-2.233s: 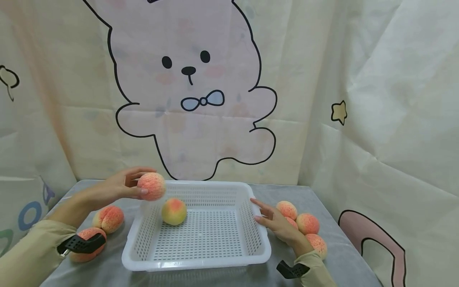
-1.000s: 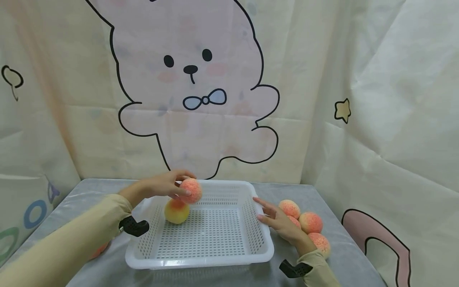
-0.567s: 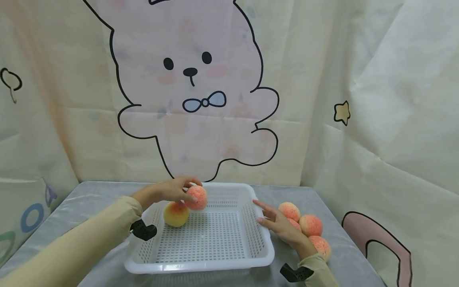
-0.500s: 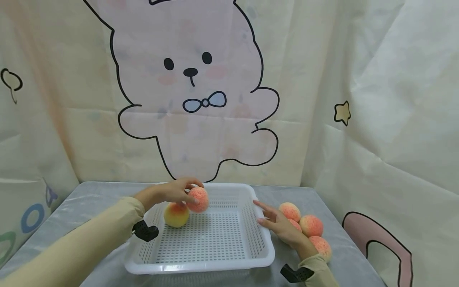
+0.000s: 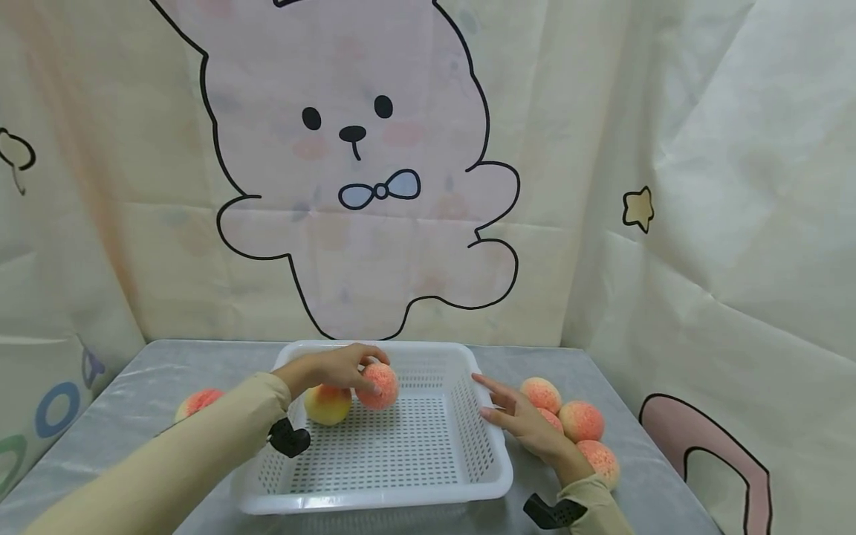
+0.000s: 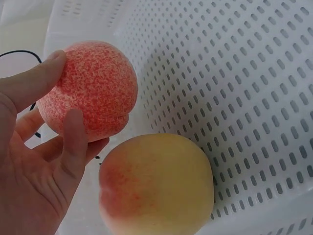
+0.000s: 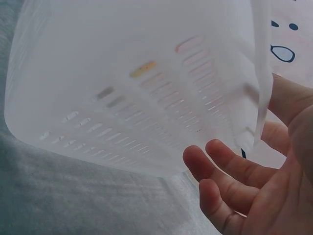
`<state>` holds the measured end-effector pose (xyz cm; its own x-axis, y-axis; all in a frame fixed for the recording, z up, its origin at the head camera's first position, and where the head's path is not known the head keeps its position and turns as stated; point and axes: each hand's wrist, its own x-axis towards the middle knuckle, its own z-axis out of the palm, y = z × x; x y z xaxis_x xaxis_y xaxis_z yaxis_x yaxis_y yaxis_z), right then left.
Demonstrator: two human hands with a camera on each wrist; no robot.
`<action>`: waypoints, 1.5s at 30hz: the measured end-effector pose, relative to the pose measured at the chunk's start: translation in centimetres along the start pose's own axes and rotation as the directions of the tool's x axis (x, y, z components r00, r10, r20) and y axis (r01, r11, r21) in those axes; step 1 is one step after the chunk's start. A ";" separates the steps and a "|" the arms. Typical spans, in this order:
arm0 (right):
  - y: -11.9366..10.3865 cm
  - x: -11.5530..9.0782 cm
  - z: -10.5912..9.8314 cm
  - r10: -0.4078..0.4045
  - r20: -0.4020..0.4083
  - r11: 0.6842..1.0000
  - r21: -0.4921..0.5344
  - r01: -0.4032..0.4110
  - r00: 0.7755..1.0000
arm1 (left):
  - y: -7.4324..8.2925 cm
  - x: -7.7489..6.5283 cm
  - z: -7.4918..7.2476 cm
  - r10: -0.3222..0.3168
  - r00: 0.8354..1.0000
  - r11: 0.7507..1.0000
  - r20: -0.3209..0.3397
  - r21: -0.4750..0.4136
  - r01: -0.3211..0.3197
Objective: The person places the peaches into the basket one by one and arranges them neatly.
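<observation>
My left hand [image 5: 337, 366] holds a pink-red peach [image 5: 378, 386] between thumb and fingers, low inside the white perforated basket [image 5: 374, 503]. The left wrist view shows this peach [image 6: 93, 90] at the fingertips, with a yellow peach [image 6: 159, 186] close beside it. That yellow, red-blushed peach [image 5: 326, 409] rests in the left part of the basket, partly covered by my left hand. My right hand [image 5: 524, 423] grips the basket's right rim. In the right wrist view some of its fingers [image 7: 210, 169] lie outside the wall, while others reach over the rim.
Several peaches [image 5: 582, 421] lie on the grey-covered table [image 5: 642, 483] right of the basket, next to my right wrist. Another peach [image 5: 197, 402] shows on the left, partly behind my left sleeve [image 5: 174, 453]. A printed cloth [image 5: 414, 253] hangs behind the table.
My left hand has carried the pink-red peach from above the basket's left rim rightward and down into it, past the yellow peach. My right hand has stayed at the rim.
</observation>
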<state>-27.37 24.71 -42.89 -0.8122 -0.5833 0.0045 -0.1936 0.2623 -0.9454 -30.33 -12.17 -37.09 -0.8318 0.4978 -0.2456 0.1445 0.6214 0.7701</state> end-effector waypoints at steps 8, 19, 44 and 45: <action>-0.3 0.0 0.0 0.001 0.006 1.000 0.012 -0.001 1.000 | 0.0 0.0 0.3 0.023 1.000 0.999 0.009 0.046 -0.024; -0.3 0.0 0.1 0.012 -0.007 1.000 0.004 -0.012 1.000 | -0.3 0.5 0.8 0.031 1.000 0.991 0.002 0.132 -0.031; 0.0 -0.1 0.1 -0.003 -0.009 1.000 0.000 0.003 1.000 | -0.7 -0.4 -0.5 0.031 0.996 0.930 -0.078 0.367 0.000; 0.1 -0.1 0.1 -0.004 -0.005 1.000 0.007 0.004 1.000 | -0.8 -0.5 -0.5 0.035 0.997 0.930 -0.072 0.368 -0.006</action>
<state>-27.25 24.72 -42.99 -0.8140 -0.5808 0.0097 -0.1930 0.2546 -0.9476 -30.29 -13.27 -37.24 -0.8625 0.4747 -0.1756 0.3367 0.7972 0.5011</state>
